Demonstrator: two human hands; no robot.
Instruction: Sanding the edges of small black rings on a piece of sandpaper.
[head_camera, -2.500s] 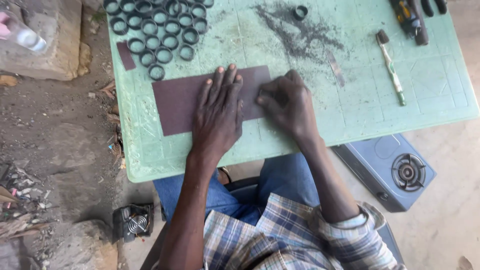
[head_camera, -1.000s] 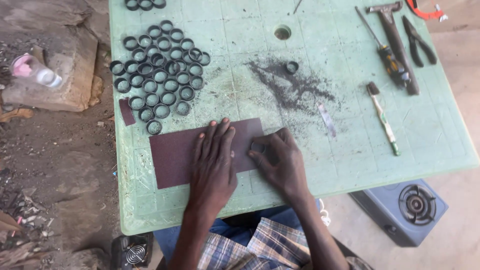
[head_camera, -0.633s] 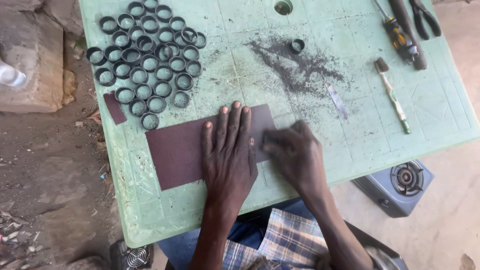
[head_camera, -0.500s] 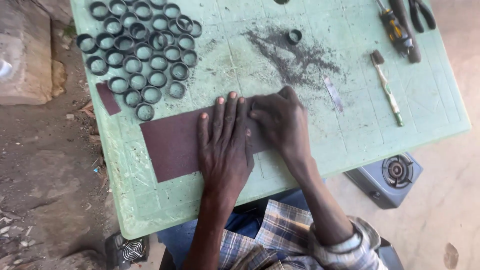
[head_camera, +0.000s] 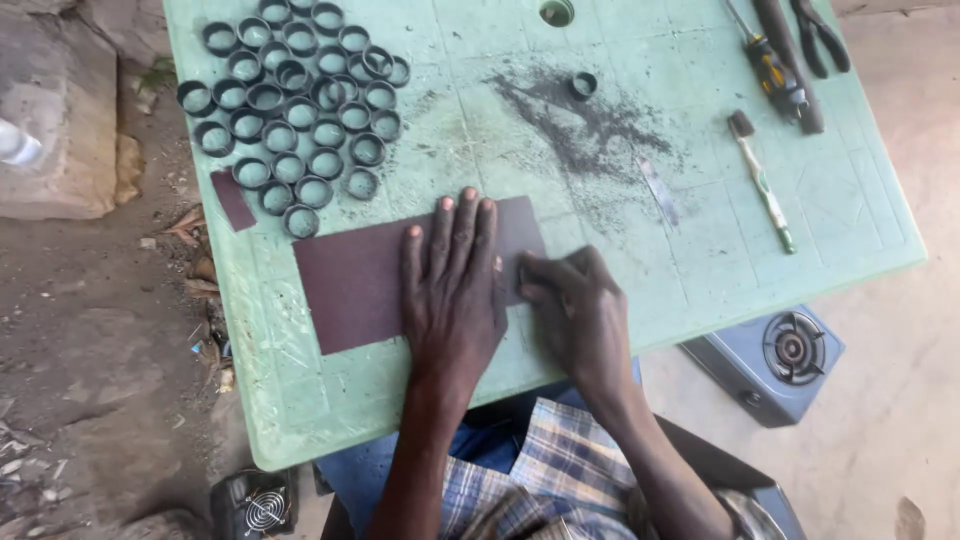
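Pale green plastic table, bare dirt ground, grey stone block, daylight

Maroon sheet, pale green table, black rings, plaid shirt.

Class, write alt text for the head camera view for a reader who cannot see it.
A person's left hand presses flat on a dark brown abrasive sheet on a green table, while the right hand rests at its right edge. Black rings cluster upper left; hand tools lie upper right.
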